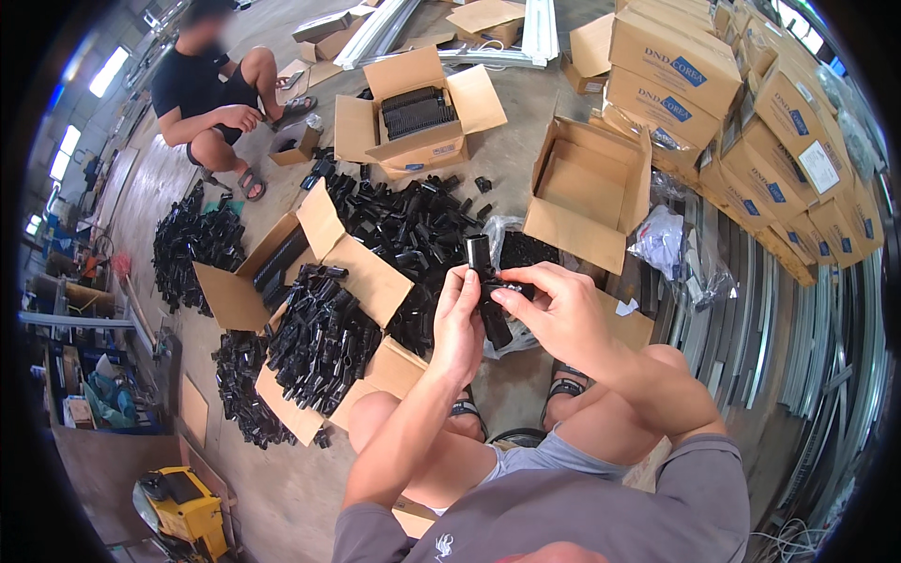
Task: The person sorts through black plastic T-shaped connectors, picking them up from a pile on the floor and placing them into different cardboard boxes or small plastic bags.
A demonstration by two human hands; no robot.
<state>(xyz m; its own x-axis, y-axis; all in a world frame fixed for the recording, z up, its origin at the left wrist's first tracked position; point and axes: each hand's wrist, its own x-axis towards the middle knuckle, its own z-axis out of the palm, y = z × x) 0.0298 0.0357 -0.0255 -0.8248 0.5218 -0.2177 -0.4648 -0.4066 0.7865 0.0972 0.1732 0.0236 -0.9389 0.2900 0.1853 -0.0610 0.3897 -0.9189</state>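
Observation:
In front of my knees I hold a black tube-shaped fitting (480, 251) with a side branch, tilted slightly. My left hand (457, 319) is wrapped round its tube from the left. The fingers of my right hand (561, 305) pinch the side branch, where any smaller part is hidden. Just beyond my hands spreads a heap of similar black fittings (404, 220) on the floor. To the left, an open cardboard box (371, 272) is loaded with more fittings (324, 333).
Another open carton (422, 150) holds neatly stacked black parts. An open cardboard box (587, 178) stands at the right, before stacked closed cartons (671, 75). Long metal profiles (751, 310) lie on the right. A person (202, 94) squats at the far left. Yellow machine (188, 507) sits lower left.

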